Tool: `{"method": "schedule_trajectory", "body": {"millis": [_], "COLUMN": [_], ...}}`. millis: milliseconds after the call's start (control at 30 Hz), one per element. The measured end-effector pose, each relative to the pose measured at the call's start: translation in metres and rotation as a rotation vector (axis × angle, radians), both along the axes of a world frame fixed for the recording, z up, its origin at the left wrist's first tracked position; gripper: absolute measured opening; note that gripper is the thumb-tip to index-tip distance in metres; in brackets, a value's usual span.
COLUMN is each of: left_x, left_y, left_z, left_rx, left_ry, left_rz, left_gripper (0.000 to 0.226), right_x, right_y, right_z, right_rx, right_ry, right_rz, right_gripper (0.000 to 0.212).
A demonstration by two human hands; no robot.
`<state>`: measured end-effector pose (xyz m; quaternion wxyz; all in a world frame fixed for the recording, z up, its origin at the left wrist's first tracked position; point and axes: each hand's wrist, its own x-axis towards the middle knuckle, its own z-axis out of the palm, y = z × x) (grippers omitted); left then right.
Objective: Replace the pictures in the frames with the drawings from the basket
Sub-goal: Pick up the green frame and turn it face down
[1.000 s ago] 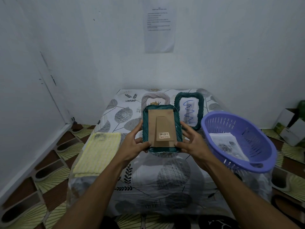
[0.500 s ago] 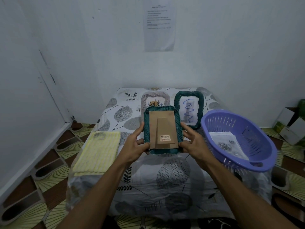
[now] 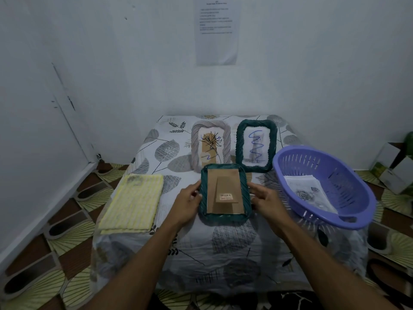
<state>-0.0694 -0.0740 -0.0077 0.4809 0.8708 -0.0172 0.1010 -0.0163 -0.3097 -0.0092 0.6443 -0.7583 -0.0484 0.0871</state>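
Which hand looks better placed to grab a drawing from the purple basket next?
Probably the right hand: the purple basket with the drawings sits on that side, just beyond it. The left hand is across the face-down green frame.

Colours, counter top:
Two teal frames, one grey; basket lilac; cloth yellow-white striped; cover white, grey leaf print.

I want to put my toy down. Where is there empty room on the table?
Bare cloth lies along the near edge, in front of the face-down green frame, and at the back left corner. The back right is crowded: grey frame, standing green frame, purple basket.
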Motion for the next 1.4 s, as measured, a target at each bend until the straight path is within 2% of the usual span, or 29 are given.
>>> {"method": "schedule_trajectory", "body": {"millis": [100, 267, 367, 633, 800, 933, 1167, 1400], "left_x": [0.004, 0.005, 0.009, 0.021, 0.029, 0.031, 0.034, 0.042], "left_y": [-0.001, -0.001, -0.001, -0.023, -0.046, -0.058, -0.064, -0.059], "left_z": [-0.016, -0.024, -0.022, -0.013, -0.01, -0.011, -0.008, -0.005], "left_rx": [0.23, 0.579, 0.721, 0.379, 0.353, 0.352, 0.299, 0.124], "left_ry": [-0.013, 0.007, 0.013, 0.09, 0.152, 0.171, 0.053, 0.004], "left_rz": [-0.007, 0.164, 0.21, 0.09, 0.087, 0.094, 0.081, 0.102], "left_gripper": [0.041, 0.021, 0.029, 0.036, 0.036, 0.038, 0.036, 0.03], "right_x": [-0.001, 0.002, 0.005, 0.021, 0.026, 0.023, 0.019, 0.018], "right_y": [-0.001, 0.008, 0.012, 0.011, -0.004, -0.011, -0.011, -0.01], "right_z": [-0.002, -0.003, -0.004, -0.008, -0.012, -0.016, -0.027, -0.029], "right_rx": [-0.147, -0.475, -0.552, -0.591, -0.579, -0.585, -0.561, -0.601], "right_ry": [-0.09, -0.23, -0.252, -0.237, -0.239, -0.316, -0.436, -0.463], "right_rz": [0.025, 0.064, 0.021, -0.016, -0.071, -0.077, -0.119, -0.122], "right_gripper": [0.057, 0.045, 0.045, 0.037, 0.035, 0.033, 0.031, 0.03]}}
